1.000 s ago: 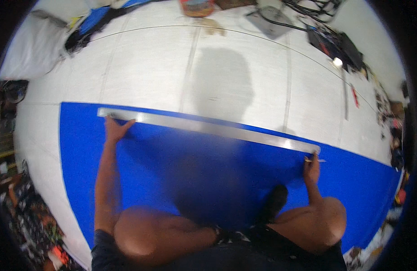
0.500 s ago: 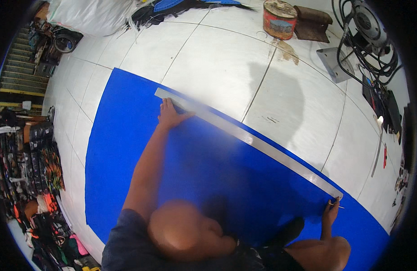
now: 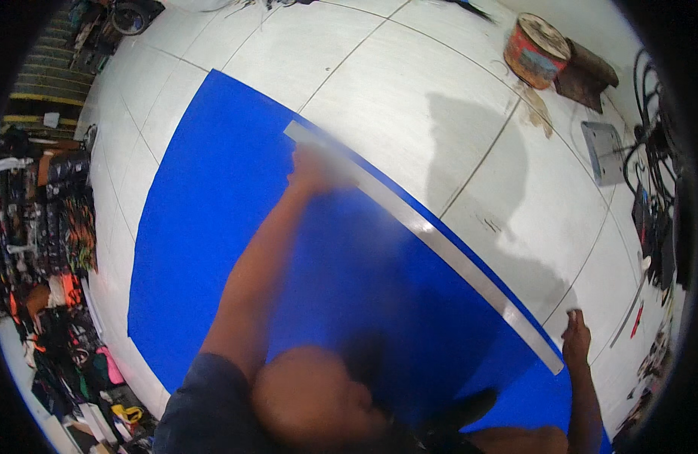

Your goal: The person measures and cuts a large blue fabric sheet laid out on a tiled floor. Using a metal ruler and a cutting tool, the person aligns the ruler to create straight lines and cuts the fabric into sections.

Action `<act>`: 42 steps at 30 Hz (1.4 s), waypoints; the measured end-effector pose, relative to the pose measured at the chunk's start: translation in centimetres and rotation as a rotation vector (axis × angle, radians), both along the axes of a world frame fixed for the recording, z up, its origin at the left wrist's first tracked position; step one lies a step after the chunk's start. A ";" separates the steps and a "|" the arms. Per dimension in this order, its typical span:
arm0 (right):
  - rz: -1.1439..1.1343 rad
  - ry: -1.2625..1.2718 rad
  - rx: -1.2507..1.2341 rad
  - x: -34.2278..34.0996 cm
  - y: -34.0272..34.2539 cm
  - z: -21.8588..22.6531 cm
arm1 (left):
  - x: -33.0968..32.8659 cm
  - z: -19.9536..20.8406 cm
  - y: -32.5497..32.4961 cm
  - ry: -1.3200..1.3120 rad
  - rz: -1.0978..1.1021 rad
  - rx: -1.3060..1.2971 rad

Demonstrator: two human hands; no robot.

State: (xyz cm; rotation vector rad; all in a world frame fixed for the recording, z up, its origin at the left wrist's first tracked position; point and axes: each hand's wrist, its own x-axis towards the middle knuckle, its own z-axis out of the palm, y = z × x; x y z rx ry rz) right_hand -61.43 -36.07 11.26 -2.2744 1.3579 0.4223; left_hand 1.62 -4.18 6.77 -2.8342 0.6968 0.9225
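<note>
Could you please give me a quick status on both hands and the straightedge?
Left hand flat on the long metal straightedge, near its far end. Right hand at the near end, grip unclear. Straightedge lies along the blue sheet edge. Nothing in the way.

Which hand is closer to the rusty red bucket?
The left hand, it seems. It presses the far end of the long metal ruler on the blue sheet, while the right hand sits at the near end, farther below the bucket.
</note>
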 end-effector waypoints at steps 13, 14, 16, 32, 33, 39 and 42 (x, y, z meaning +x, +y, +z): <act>0.547 -0.882 0.323 57.8 15.6 -6.5 | -1.4 -1.6 0.6 -0.040 0.151 -0.162; 0.627 -0.958 0.240 60.3 16.9 -7.1 | -1.4 -1.3 0.7 -0.032 0.161 -0.170; 0.559 -0.931 0.298 63.6 18.9 -7.5 | -1.5 -0.4 0.6 -0.008 0.171 -0.185; 0.799 -0.858 0.237 68.3 20.8 -7.7 | -1.3 1.7 -0.2 0.026 0.165 -0.131; 0.830 -0.854 0.228 68.0 20.7 -7.6 | -1.3 1.9 -0.3 0.031 0.156 -0.122; 0.849 -0.644 0.056 59.7 20.3 -6.9 | -1.1 -0.4 1.1 -0.030 0.146 -0.164; 0.693 -0.633 0.061 50.5 18.7 -6.9 | -1.0 0.8 0.4 0.011 0.144 -0.110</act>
